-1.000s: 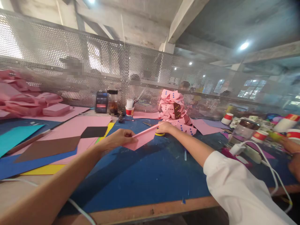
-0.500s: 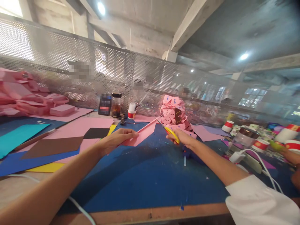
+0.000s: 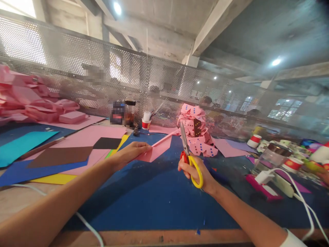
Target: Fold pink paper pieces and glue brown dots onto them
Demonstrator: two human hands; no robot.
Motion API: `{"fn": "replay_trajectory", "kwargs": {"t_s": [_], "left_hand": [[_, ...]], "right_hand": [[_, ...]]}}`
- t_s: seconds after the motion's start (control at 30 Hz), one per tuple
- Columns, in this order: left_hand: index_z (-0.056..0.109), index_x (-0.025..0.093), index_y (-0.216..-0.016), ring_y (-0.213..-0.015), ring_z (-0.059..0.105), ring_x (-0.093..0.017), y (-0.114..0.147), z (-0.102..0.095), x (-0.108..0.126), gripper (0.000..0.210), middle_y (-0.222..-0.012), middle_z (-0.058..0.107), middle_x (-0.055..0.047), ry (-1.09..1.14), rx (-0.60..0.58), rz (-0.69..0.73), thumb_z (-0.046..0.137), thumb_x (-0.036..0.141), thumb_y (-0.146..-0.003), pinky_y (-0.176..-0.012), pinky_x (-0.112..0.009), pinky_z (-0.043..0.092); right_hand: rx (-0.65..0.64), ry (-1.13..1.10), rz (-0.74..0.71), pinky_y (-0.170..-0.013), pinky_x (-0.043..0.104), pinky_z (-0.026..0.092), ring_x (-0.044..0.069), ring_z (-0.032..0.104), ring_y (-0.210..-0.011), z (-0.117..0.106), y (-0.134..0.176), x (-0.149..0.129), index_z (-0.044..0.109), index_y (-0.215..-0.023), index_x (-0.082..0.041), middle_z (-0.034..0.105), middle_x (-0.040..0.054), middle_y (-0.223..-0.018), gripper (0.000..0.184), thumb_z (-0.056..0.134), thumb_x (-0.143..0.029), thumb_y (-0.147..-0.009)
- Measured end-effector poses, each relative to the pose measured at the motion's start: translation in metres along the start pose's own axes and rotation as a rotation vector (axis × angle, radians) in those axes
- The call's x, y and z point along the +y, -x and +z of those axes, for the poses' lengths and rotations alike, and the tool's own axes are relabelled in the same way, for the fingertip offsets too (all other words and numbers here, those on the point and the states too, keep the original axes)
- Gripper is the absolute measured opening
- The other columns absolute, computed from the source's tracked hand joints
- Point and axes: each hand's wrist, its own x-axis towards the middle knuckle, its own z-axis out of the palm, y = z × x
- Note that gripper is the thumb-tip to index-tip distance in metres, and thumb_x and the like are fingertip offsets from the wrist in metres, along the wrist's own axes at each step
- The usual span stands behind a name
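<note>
My left hand (image 3: 135,151) pinches the left end of a pink sheet (image 3: 161,149), which is held above the blue table mat (image 3: 144,202). A narrow strip along the sheet's upper edge slants away from it. To its right, my right hand (image 3: 196,173) grips a pair of scissors (image 3: 185,139) with yellow and red handles. The blades point up and look closed, apart from the sheet. Behind them stands a stack of folded pink pieces (image 3: 197,120) with coloured dots, partly hidden by the blades.
Flat sheets in brown (image 3: 61,156), turquoise (image 3: 25,145) and other colours lie at left, below a pink heap (image 3: 31,99). A paper cup (image 3: 146,123) and a jar (image 3: 130,115) stand at the back. A clear jar (image 3: 272,157) and white cable (image 3: 304,197) are at right.
My right hand has drawn back toward me, and the scissors have swung upright, away from the pink sheet's edge. My left hand still holds the sheet. The view has shifted slightly.
</note>
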Motion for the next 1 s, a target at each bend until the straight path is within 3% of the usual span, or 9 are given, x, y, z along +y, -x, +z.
{"fn": "replay_trajectory", "kwargs": {"t_s": [0.1,0.2,0.4,0.63,0.73,1.0], "left_hand": [[0.064,0.016,-0.080,-0.046,0.047,-0.008,-0.001,0.000,0.003,0.035,-0.059,0.058,0.004,-0.032,0.028,0.072,0.071,0.051,-0.074,-0.044,-0.018,0.033],[0.065,0.016,-0.078,-0.045,0.044,-0.007,0.001,0.000,0.010,0.032,-0.057,0.058,0.004,-0.037,0.071,0.099,0.073,0.046,-0.071,-0.043,-0.018,0.030],[0.067,0.016,-0.078,-0.049,0.048,-0.009,0.007,0.000,0.026,0.032,-0.058,0.060,0.004,-0.003,0.139,0.091,0.077,0.044,-0.067,-0.046,-0.020,0.035],[0.073,0.017,-0.090,-0.059,0.059,-0.014,0.009,-0.004,0.026,0.038,-0.073,0.071,-0.001,-0.012,0.155,0.146,0.077,0.047,-0.068,-0.053,-0.023,0.044],[0.073,0.018,-0.094,-0.058,0.059,-0.014,0.008,-0.004,0.024,0.038,-0.074,0.071,-0.001,-0.012,0.169,0.145,0.076,0.047,-0.069,-0.052,-0.023,0.044],[0.072,0.016,-0.078,-0.055,0.047,-0.010,0.012,0.008,0.028,0.030,-0.065,0.063,0.001,-0.083,0.116,0.203,0.076,0.044,-0.068,-0.047,-0.020,0.032]], "right_hand": [[-0.083,0.025,0.031,-0.049,0.022,0.036,0.007,0.043,-0.051,0.002,0.006,0.001,0.052,-0.089,-0.019,0.061,-0.0003,-0.083,0.008,0.053,-0.026,-0.086],[-0.121,0.070,0.079,-0.052,0.022,0.037,0.008,0.045,-0.056,0.001,0.010,0.003,0.053,-0.094,-0.020,0.061,-0.0003,-0.088,0.010,0.051,-0.021,-0.085],[-0.180,0.274,0.141,-0.050,0.021,0.033,0.008,0.039,-0.056,-0.006,0.017,-0.001,0.049,-0.094,-0.022,0.050,-0.0047,-0.075,0.005,0.050,-0.025,-0.089],[-0.130,0.629,0.086,-0.053,0.022,0.028,0.010,0.042,-0.058,-0.014,0.020,-0.010,0.045,-0.080,-0.021,0.052,-0.0038,-0.072,0.011,0.053,-0.025,-0.087],[-0.143,0.679,0.077,-0.054,0.023,0.027,0.010,0.044,-0.060,-0.013,0.020,-0.008,0.045,-0.076,-0.021,0.054,-0.0026,-0.073,0.015,0.054,-0.027,-0.086],[-0.155,0.724,0.064,-0.054,0.023,0.023,0.010,0.040,-0.057,-0.009,0.019,-0.008,0.043,-0.073,-0.021,0.052,-0.0034,-0.066,0.020,0.056,-0.031,-0.086]]}}
